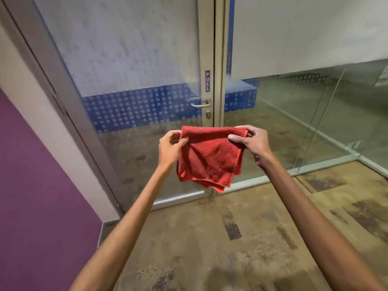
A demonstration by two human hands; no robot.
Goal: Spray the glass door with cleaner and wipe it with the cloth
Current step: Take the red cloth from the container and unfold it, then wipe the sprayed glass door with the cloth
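Both arms reach from the bottom edge up to the centre of the frame, where the two hands hold a red cloth (207,156) between them. The left hand (171,147) pinches the cloth's upper left corner between its thumb and curled fingers. The right hand (252,143) grips the upper right corner, with the thumb laid across the front of the fabric and the fingers curled behind the top edge. The cloth is folded over on itself. Its top edge runs nearly level between the hands, and the rest hangs slack, with the lowest corner just below centre.

The cloth is held in front of the door (136,59) and apart from it. The door fills the upper left and centre, its glass frosted above and crossed by a blue dotted band at mid-height. The frosted part looks mottled; whether that is wet cleaner, I cannot tell. On the door's right stile are a PULL label (207,80), a handle (200,102) below it and a lock (208,115) under that, all just above the cloth.

A glass panel (294,127) fills the upper right. A purple wall (31,185) takes the lower left, and a blotchy brown floor (210,238) spreads across the bottom.
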